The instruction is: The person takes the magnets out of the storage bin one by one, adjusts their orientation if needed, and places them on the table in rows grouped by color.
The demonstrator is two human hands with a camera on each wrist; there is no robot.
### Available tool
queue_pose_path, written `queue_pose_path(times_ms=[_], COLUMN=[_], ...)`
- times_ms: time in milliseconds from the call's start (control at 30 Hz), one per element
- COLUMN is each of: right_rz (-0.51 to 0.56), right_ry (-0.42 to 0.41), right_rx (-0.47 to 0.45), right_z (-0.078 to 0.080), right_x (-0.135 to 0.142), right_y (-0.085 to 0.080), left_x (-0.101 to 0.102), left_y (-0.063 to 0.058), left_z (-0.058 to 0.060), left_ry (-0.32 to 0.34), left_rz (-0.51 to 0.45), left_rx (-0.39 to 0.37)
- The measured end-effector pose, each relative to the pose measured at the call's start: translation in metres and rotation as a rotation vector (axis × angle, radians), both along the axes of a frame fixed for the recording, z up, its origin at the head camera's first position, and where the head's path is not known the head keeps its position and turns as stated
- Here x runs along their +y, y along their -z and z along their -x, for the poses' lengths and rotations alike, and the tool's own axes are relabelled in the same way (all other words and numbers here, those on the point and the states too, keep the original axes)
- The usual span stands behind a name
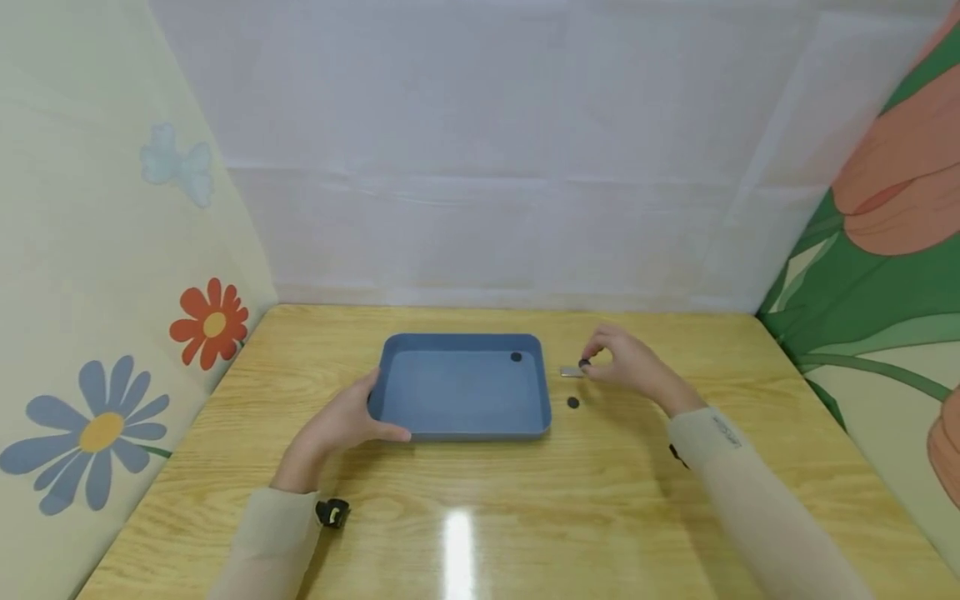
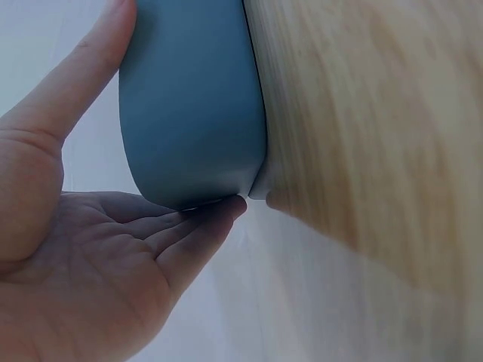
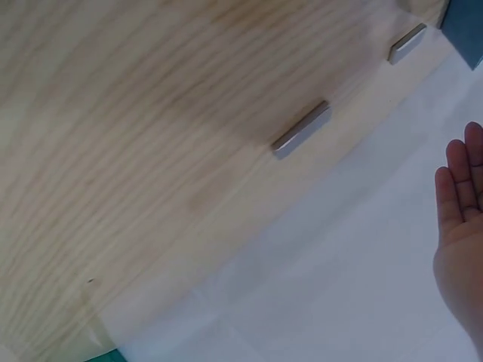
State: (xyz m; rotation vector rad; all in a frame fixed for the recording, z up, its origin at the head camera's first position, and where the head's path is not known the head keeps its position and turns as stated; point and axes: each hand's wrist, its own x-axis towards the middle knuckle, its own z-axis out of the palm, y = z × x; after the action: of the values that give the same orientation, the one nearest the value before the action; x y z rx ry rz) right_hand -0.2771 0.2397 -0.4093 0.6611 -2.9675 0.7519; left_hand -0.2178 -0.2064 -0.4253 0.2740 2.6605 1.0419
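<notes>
My left hand [image 1: 341,421] grips the left end of a blue-grey rectangular tray [image 1: 457,435]. Its thumb lies along the front wall and the other fingers reach to the left wall; the left wrist view shows this hand [image 2: 98,271] at the tray's rounded corner [image 2: 196,113]. To the right of the tray, my right hand [image 1: 626,362] pinches a small black disc [image 1: 584,363] over a flat silver metal bar [image 1: 572,372]. Straight fingers [image 3: 458,181] appear at the right edge of the right wrist view, and the disc is out of that view.
Inside the tray's far right corner lies one black disc [image 1: 516,357]. Another black disc [image 1: 573,402] rests on the wooden table [image 1: 480,500] right of the tray. Two metal bars, one nearer [image 3: 302,130], show in the right wrist view. A white cloth wall [image 1: 480,233] stands behind.
</notes>
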Motion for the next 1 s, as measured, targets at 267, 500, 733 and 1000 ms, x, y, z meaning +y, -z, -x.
queue_pose_path(times_ms=[267, 500, 733, 1000], right_rz=[0.013, 0.012, 0.012, 0.000], right_ry=[0.046, 0.057, 0.050, 0.036], right_rx=[-0.042, -0.064, -0.080, -0.086], right_z=[-0.009, -0.013, -0.017, -0.021], right_x=[0.018, 0.031, 0.039, 0.040], right_y=[0.008, 0.021, 0.033, 0.042], left_x=[-0.002, -0.001, 0.001, 0.001], left_y=[0.000, -0.001, 0.000, 0.000], left_z=[-0.001, -0.001, 0.000, 0.001], left_ry=[-0.006, -0.010, 0.003, 0.001], left_rz=[-0.011, -0.006, -0.015, -0.007], left_rx=[0.004, -0.002, 0.011, 0.009])
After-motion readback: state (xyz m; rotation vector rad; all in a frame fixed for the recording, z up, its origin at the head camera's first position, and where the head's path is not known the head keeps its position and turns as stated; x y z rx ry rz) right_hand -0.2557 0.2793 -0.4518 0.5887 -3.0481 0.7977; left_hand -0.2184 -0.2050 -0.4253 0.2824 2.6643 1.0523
